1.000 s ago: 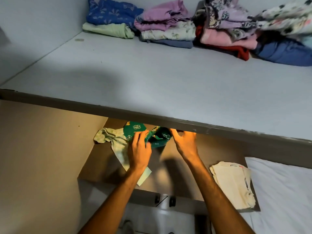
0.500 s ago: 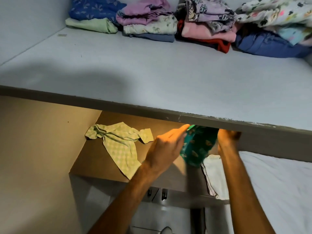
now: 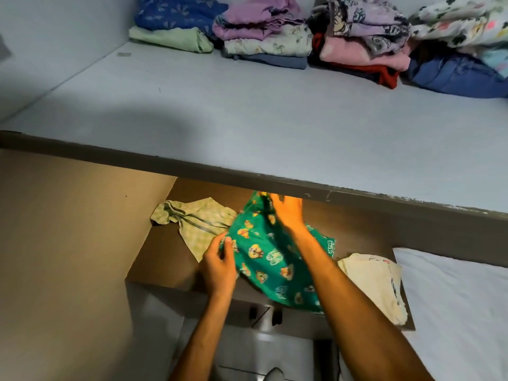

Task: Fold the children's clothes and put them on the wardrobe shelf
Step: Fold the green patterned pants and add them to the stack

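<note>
A green children's garment with cartoon prints (image 3: 269,259) lies spread over the brown lower board (image 3: 165,259), its lower part hanging past the front edge. My left hand (image 3: 220,265) pinches its left edge. My right hand (image 3: 287,213) grips its top part just under the shelf's edge. A pale green checked garment (image 3: 198,224) lies crumpled to the left, partly under the green one. The grey wardrobe shelf (image 3: 247,116) above holds folded piles at its back.
A cream folded garment (image 3: 376,284) rests at the board's right end. White bedding (image 3: 461,312) lies at the right. On the shelf sit a blue and light green pile (image 3: 176,26), a purple pile (image 3: 261,31), and pink, red and blue clothes (image 3: 365,50).
The green garment went from bunched in both hands, lifted to the right, to spread open across the board. My left hand moved down to its left edge.
</note>
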